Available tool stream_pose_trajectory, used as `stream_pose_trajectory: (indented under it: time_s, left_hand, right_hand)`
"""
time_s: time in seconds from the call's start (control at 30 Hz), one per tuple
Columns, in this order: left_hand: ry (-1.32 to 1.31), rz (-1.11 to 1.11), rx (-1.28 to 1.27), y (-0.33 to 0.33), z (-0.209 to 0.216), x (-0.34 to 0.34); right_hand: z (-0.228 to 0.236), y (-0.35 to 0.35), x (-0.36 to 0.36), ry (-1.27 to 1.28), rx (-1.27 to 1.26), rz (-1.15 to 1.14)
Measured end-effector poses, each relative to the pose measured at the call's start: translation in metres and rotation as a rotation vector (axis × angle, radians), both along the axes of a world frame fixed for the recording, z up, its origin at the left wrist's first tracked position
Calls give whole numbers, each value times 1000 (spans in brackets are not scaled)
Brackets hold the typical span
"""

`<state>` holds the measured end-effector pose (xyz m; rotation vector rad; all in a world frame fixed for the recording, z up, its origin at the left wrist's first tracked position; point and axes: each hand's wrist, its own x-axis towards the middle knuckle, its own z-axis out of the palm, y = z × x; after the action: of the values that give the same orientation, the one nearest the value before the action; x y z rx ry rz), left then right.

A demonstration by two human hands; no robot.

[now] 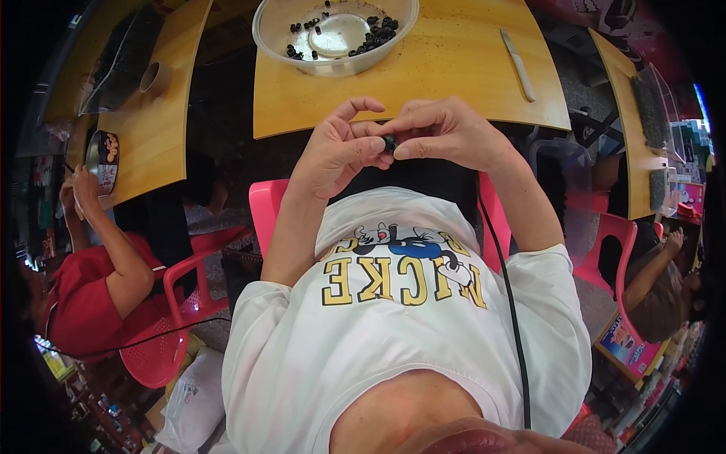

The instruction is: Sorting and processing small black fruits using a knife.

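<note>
Both my hands meet just past the near edge of the wooden table (461,83), in front of my chest. Between their fingertips is a small, dark, shiny round piece (390,144); its exact kind is too small to make out. My left hand (340,149) pinches it with the thumb against the fingers, index finger raised and curved. From the other side my right hand (448,138) closes thumb and fingers on its edge. Beyond them a clear plastic bowl (333,69) holds several small black ring-like pieces, mostly along its right and left sides.
A knife with a pale handle (522,79) lies at the table's right. Dark crumbs dot the tabletop. At a left table sits a person in red (106,295), near a round tin (102,159). Another person (654,303) sits far right. A black cable (516,325) runs down my shirt.
</note>
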<state>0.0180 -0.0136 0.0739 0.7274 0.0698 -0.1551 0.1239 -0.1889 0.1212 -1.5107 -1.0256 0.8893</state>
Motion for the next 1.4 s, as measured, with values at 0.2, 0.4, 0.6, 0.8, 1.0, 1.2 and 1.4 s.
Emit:
stream_pose_trajectory:
  time_s: [0.2, 0.4, 0.6, 0.8, 1.0, 1.2, 1.4]
  left_hand:
    - [-25, -102, 28, 5, -3, -1]
    - [-12, -146, 67, 0, 0, -2]
    - [28, 18, 50, -1, -9, 4]
    - [3, 218, -49, 0, -16, 6]
    - [-59, 349, -82, 6, 10, 2]
    - [-42, 461, 13, 26, 10, -4]
    - [-13, 509, 32, 46, 9, -4]
  right_hand:
    - [-7, 0, -3, 68, 18, 35]
    - [-11, -4, -8, 5, 36, 8]
    - [-16, -2, -18, -195, 90, -214]
    - [-14, 13, -17, -562, 174, -397]
    - [17, 37, 10, -681, 252, -352]
    - [72, 88, 90, -867, -30, -308]
    - [-17, 134, 177, -1349, -375, 62]
